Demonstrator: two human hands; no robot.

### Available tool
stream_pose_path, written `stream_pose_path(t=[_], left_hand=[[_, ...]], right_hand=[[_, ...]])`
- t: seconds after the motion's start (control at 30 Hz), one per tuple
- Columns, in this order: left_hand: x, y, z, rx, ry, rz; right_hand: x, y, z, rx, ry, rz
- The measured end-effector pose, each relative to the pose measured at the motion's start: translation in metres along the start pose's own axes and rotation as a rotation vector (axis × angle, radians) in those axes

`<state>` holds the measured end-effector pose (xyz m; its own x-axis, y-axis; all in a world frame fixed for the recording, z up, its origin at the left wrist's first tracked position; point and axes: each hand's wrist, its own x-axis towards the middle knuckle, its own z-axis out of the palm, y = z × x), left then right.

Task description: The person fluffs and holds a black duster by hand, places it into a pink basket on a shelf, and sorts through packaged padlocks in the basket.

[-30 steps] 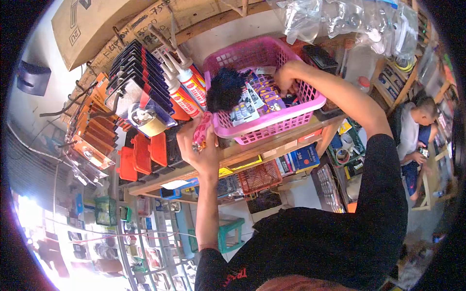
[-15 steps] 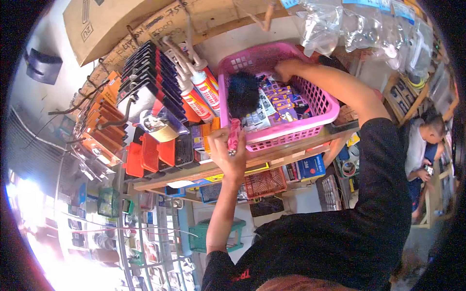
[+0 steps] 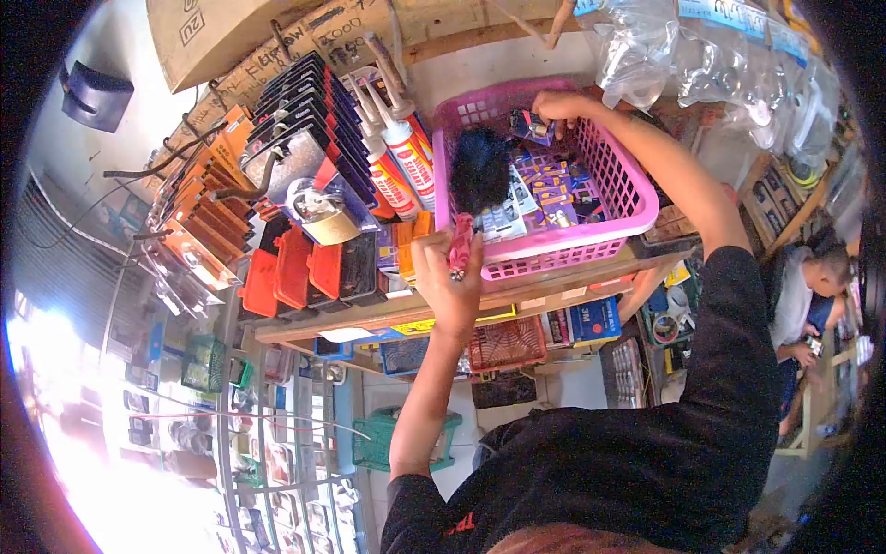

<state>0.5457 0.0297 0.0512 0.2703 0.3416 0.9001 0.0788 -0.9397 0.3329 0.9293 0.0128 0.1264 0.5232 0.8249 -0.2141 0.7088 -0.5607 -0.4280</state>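
Note:
My left hand [image 3: 449, 282] is closed round the pink handle of a duster [image 3: 461, 242], beside the near left corner of a pink basket [image 3: 568, 242]. Its dark, fluffy head [image 3: 480, 168] lies over the basket's left side. At the back of the basket, my right hand [image 3: 559, 109] pinches a small dark packet [image 3: 532, 127], raised above the other contents. Several purple-and-yellow packets [image 3: 554, 189] and a grey-white card [image 3: 508, 214] lie inside the basket.
Sealant tubes [image 3: 406, 152], hanging packs [image 3: 309, 138] and red-lidded boxes [image 3: 293, 268] stand left of the basket. Clear plastic bags [image 3: 692, 69] hang above right. A seated person [image 3: 803, 295] is at the far right. Below is a green stool [image 3: 406, 439].
My right hand has come up from among the packets with a dark packet in its fingers. My left hand still holds the duster. The view has shifted, so the shelf appears further right.

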Motion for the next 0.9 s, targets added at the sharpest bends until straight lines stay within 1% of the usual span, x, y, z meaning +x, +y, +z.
stream_pose_path(t=[0.1,0.13,0.17,0.23,0.3,0.37,0.43,0.47,0.53,0.57,0.63,0.67,0.7,0.77,0.8,0.83,0.9], left_hand=[[-0.002,0.001,-0.002,-0.052,-0.058,-0.055],[-0.001,0.005,-0.003,-0.055,-0.094,-0.018],[0.0,0.013,-0.007,-0.059,-0.129,0.017],[0.001,0.021,-0.01,-0.048,-0.175,0.059],[0.002,0.027,-0.009,-0.029,-0.197,0.07],[0.006,0.039,-0.02,-0.034,-0.291,0.036],[0.008,0.052,-0.034,-0.015,-0.383,-0.033],[0.006,0.048,-0.036,-0.17,-0.369,-0.123],[-0.001,0.037,-0.039,-0.476,-0.335,-0.301],[0.0,0.038,-0.043,-0.475,-0.323,-0.307],[0.004,0.045,-0.054,-0.474,-0.301,-0.319],[0.007,0.052,-0.056,-0.434,-0.302,-0.277],[0.009,0.056,-0.058,-0.47,-0.33,-0.262],[0.011,0.064,-0.062,-0.54,-0.384,-0.233],[0.008,0.071,-0.062,-0.654,-0.324,-0.27],[0.009,0.077,-0.065,-0.672,-0.296,-0.35],[0.003,0.072,-0.073,-0.645,-0.244,-0.339]], right_hand=[[-0.048,-0.014,-0.003,0.207,-0.067,-0.163],[-0.068,-0.023,0.0,0.296,-0.086,-0.199],[-0.103,-0.034,0.01,0.461,-0.066,-0.287],[-0.139,-0.045,0.02,0.625,-0.064,-0.388],[-0.168,-0.056,0.029,0.72,-0.097,-0.413],[-0.191,-0.064,0.038,0.833,-0.134,-0.455],[-0.214,-0.074,0.044,0.898,-0.147,-0.478],[-0.228,-0.081,0.046,0.935,-0.13,-0.48],[-0.245,-0.087,0.051,0.976,-0.154,-0.56],[-0.252,-0.091,0.055,0.996,-0.167,-0.606],[-0.269,-0.102,0.061,1.03,-0.201,-0.584],[-0.277,-0.108,0.065,1.034,-0.26,-0.575],[-0.284,-0.114,0.071,1.036,-0.319,-0.565],[-0.296,-0.129,0.085,0.983,-0.375,-0.61],[-0.297,-0.134,0.094,0.845,-0.224,-0.757],[-0.294,-0.136,0.097,0.738,-0.078,-0.835],[-0.29,-0.14,0.103,0.506,0.254,-0.93]])
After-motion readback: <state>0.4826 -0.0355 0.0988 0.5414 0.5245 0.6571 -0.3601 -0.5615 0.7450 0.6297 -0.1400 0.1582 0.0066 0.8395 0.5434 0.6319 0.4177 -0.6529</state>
